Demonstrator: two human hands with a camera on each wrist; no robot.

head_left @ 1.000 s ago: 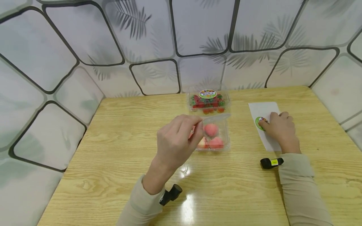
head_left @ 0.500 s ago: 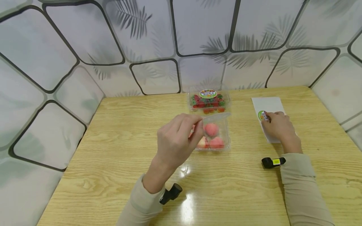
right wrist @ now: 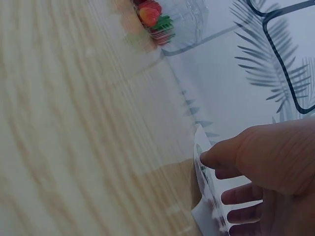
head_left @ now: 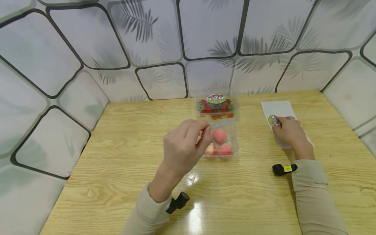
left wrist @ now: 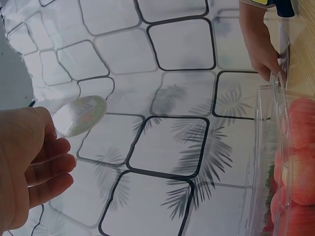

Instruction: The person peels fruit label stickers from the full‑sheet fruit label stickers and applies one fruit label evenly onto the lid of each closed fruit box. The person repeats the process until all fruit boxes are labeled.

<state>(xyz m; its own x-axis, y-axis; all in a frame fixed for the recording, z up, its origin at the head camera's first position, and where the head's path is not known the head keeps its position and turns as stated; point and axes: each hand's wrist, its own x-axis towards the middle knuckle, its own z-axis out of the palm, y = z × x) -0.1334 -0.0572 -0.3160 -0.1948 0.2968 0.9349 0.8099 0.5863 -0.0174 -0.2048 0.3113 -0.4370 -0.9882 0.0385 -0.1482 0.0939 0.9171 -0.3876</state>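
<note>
In the head view my left hand pinches a clear oval sticker by its edge, thumb against forefinger. The left wrist view shows the sticker lifted, with faint print on it. Below and behind this hand stands a clear plastic box of pink peaches. Over at the right, my right hand rests on a white sheet on the table. Its thumb and fingertips touch the sheet by a round coloured label, partly covered by the fingers. The sheet's edge bends slightly in the right wrist view.
Behind the peaches sits another clear box with strawberries and an oval label on its lid. The wooden table meets a patterned wall covering at the back and sides.
Over the second, my right hand and the white sheet have slid a little away from me and to the right. My left hand and the sticker have stayed put.
</note>
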